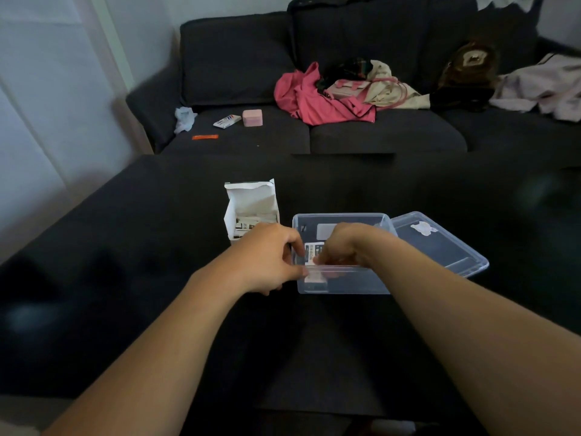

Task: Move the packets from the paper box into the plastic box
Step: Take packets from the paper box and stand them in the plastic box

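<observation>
An open white paper box (251, 202) stands on the dark table, with packets (248, 223) showing inside it. Just to its right sits the clear plastic box (342, 218), lid off. My right hand (342, 245) reaches down inside the plastic box, its fingers curled on a white printed packet (314, 256) that stands near the box's left wall. My left hand (267, 256) is at the box's near left corner, thumb and fingers pinching the rim and the packet's edge. The packet's lower part shows through the front wall.
The clear lid (440, 243) leans against the plastic box's right side. A dark sofa (314, 130) behind the table carries pink clothes (317, 99), a pink small box (252, 118), a tube and other clutter.
</observation>
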The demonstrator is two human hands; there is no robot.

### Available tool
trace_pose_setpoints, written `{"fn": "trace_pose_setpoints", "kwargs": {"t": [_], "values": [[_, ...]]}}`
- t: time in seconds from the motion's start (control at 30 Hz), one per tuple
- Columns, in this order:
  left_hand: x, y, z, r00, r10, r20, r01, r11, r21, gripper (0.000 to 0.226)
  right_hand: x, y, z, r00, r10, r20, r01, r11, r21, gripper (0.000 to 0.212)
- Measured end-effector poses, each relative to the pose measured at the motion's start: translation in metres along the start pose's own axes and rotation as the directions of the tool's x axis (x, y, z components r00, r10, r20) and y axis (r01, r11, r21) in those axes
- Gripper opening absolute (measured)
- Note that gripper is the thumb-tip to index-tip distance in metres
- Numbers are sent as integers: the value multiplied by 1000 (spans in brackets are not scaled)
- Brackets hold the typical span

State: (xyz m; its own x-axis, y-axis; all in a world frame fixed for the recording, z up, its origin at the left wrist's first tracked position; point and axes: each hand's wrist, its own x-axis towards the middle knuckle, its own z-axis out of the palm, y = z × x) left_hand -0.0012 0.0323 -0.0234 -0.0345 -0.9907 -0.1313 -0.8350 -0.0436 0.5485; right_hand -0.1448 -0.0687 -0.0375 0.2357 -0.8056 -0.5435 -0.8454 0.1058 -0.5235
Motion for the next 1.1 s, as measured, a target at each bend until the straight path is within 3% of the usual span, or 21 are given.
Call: {"fn": "trace_pose_setpoints", "kwargs": {"t": [0.13,0.37,0.5,0.63,0.73,0.8,0.87,0.9,0.93,0.97,1.03,1.1], "values": [[2,-4,2,1000,27,-3,-27,1000,-16,26,-3,-4,7,995,-58,-75,41,976,-213,35],[3,-3,3,999,37,-9,-37,999,-18,26,9,-4,9,984,-145,-107,98,928,-359,49],[2,-1,5,999,35,3,-35,998,-53,26,18,-2,11,980,-178,-92,126,904,-408,52],[-4,3,-1,999,-3,43,6,997,-80,47,17,-7,10,976,-202,-76,151,890,-431,38],[-14,4,-15,999,-5,-49,-1,992,-130,45,-2,-17,-9,971,-217,-104,179,940,-291,28],[-18,-4,-27,930,14,-366,-75,986,-152,22,-22,-27,-27,925,-337,-178,295,929,-223,21],[-20,-17,-39,706,-48,-706,-119,975,-185,10,-44,-40,-37,804,-532,-266,512,847,-143,11],[-21,-24,-45,600,-114,-792,-98,972,-214,9,-54,-50,-35,726,-625,-288,623,774,-109,9],[-22,-32,-49,552,-180,-814,-54,966,-251,7,-62,-59,-29,650,-703,-290,702,701,-127,8],[-21,-38,-50,561,-239,-793,5,958,-286,6,-65,-68,-20,587,-762,-274,738,643,-206,6],[-17,-49,-45,661,-296,-690,100,946,-310,14,-59,-83,6,509,-828,-235,708,558,-432,2],[-14,-53,-38,739,-252,-625,106,959,-261,16,-45,-91,28,511,-835,-204,616,521,-590,6]]}}
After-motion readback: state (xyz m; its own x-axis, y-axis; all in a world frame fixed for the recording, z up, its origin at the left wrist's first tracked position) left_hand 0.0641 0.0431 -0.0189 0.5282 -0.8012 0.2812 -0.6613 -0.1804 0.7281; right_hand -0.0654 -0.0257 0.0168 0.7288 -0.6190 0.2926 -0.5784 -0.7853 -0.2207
